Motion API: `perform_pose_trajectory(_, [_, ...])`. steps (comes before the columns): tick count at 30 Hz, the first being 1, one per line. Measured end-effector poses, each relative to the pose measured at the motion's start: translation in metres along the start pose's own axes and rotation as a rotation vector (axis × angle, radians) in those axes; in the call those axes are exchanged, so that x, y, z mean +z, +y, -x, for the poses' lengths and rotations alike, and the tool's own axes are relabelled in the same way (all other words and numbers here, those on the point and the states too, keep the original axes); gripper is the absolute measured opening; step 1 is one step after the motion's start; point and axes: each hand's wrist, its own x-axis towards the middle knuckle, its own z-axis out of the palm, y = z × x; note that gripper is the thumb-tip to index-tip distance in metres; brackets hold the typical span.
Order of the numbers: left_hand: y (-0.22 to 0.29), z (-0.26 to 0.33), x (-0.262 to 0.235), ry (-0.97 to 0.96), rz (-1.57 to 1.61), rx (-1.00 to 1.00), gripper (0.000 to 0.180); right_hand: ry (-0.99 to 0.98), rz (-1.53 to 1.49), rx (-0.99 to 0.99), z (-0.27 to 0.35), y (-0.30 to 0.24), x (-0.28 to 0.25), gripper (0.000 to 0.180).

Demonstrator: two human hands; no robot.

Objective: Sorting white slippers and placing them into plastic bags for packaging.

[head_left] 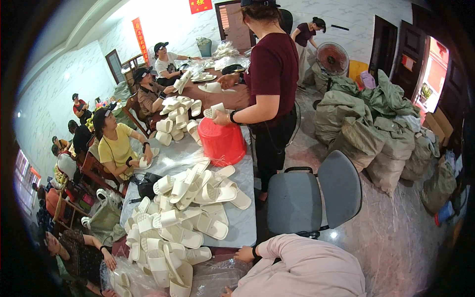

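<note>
My right hand (246, 254), below a pale pink sleeve with a black wristband, is at the near right corner of the table. Its curled fingers hold the edge of a clear plastic bag (220, 278). Only part of my left hand (228, 292) shows at the lower edge, beside the same plastic; its fingers are mostly cut off. A large heap of cream slippers (170, 218) spreads to the left of my hands and hangs over the table's near edge. Several nearest slippers (181, 281) lie beside the plastic.
Beyond the heap, a red bucket (222, 143) sits upside down on the table (242, 222), beside a standing co-worker (274, 74) holding slippers. Others sit along the left side. A grey chair (294, 203) stands close on the right; behind it are stuffed sacks (366, 138) and a fan (332, 59).
</note>
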Motion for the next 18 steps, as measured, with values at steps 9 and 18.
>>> perform_pose_trajectory(9, [-0.001, -0.002, 0.009, 0.022, -0.061, -0.065, 0.046, -0.093, 0.007, -0.010, -0.003, 0.003, 0.000, 0.059])
perform_pose_trajectory(18, [0.007, -0.019, 0.015, 0.038, -0.130, -0.109, 0.047, -0.248, 0.001, 0.047, -0.008, 0.003, 0.000, 0.051])
